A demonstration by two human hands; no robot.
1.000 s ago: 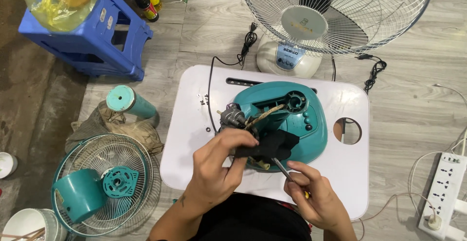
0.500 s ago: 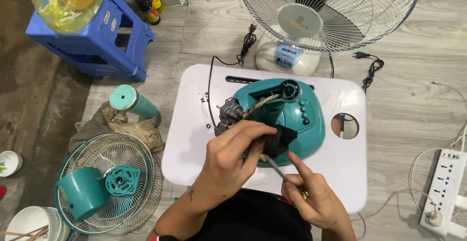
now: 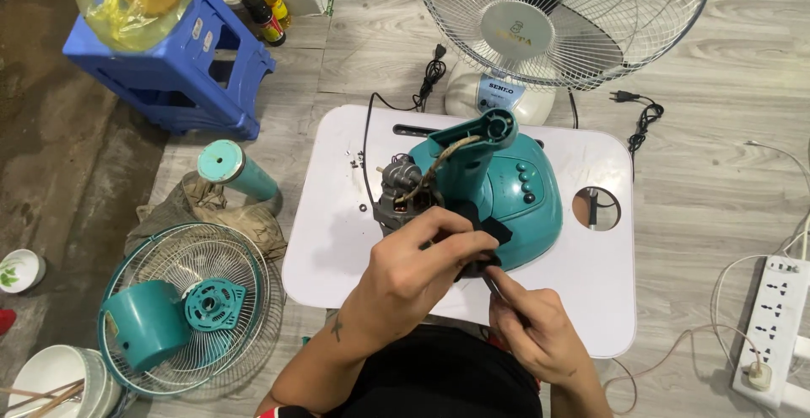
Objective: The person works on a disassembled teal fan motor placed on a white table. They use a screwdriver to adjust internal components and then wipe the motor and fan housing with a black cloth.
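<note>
A right hand grasps a thin tool, its tip lost under the left hand, whose grip is clenched on black parts beside the exposed motor of a teal fan base on the white desk. A slip could gouge the motor's wiring or tip the base; small screws beyond could roll off.

I sit on a home's grey wood-pattern floor, repairing at a low white plastic table, beside a blue plastic stool, white power strip and ceramic bowls.
</note>
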